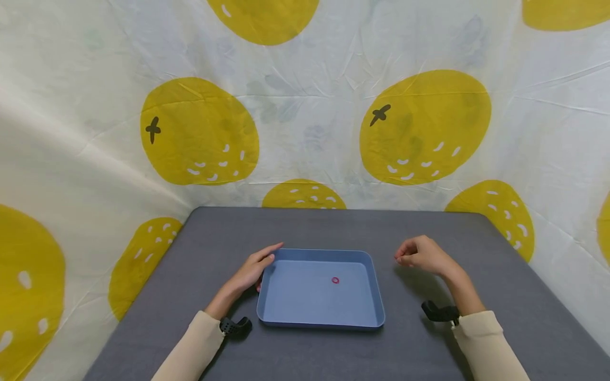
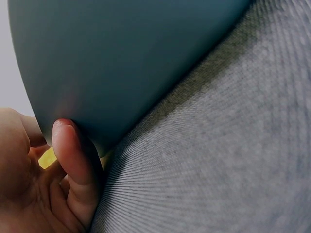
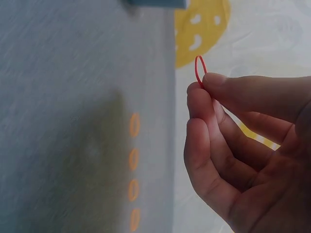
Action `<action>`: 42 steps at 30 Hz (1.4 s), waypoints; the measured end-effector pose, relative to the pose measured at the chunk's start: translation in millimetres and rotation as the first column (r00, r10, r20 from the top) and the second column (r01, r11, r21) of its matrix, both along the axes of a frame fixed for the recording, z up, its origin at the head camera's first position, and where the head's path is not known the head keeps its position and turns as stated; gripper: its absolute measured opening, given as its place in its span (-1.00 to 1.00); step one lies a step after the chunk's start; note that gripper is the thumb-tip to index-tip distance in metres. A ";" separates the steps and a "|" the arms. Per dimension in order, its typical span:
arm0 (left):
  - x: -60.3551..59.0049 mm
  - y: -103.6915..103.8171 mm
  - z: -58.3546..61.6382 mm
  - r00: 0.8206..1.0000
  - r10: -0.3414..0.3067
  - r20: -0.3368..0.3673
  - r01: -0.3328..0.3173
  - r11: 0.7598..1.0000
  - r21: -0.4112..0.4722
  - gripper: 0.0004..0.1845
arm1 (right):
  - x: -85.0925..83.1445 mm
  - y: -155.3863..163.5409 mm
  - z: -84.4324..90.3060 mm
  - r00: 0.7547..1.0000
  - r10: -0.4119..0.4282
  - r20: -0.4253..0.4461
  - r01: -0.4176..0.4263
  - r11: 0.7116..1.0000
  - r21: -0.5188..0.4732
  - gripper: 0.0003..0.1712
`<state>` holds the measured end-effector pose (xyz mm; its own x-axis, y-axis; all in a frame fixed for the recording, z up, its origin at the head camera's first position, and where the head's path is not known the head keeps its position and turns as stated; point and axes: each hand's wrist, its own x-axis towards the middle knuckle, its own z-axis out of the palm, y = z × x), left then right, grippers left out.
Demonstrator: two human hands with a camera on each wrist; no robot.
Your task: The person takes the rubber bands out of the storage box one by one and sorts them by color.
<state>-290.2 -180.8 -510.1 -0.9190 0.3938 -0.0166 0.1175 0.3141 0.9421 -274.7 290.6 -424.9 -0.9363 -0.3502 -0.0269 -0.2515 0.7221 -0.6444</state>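
Pinching a thin red loop (image 3: 196,70) by thumb and fingertips, the right hand (image 1: 424,255) hovers right of centre. At lower centre, the left hand (image 1: 251,271) grips the blue rectangular tray (image 1: 305,304), containing a small red ring (image 1: 332,280), probably light, flexible, best edge-pinched.

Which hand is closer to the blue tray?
The left. The left hand touches the blue tray at its left edge, while the right hand is apart from it, off beyond its right edge.
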 end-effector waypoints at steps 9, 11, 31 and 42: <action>0.2 0.1 0.1 1.000 0.014 0.018 -0.014 1.000 -0.006 -0.50 | -3.5 12.9 -14.1 0.999 -0.029 0.026 0.028 0.999 0.018 -0.90; 0.0 0.2 0.2 1.000 0.013 0.017 -0.013 1.000 -0.005 -0.50 | -5.2 14.6 -16.9 0.999 -0.027 0.027 0.027 0.999 0.021 -0.91; -0.7 0.4 2.1 1.000 0.011 0.011 -0.010 1.000 -0.023 -0.49 | -9.1 18.3 -32.1 0.990 -0.049 0.131 0.054 0.998 -0.033 -0.92; 1.2 1.4 4.6 0.999 0.053 0.005 -0.053 0.998 -0.043 -0.52 | -6.1 17.2 -27.9 0.987 -0.086 0.134 0.084 0.996 0.016 -0.91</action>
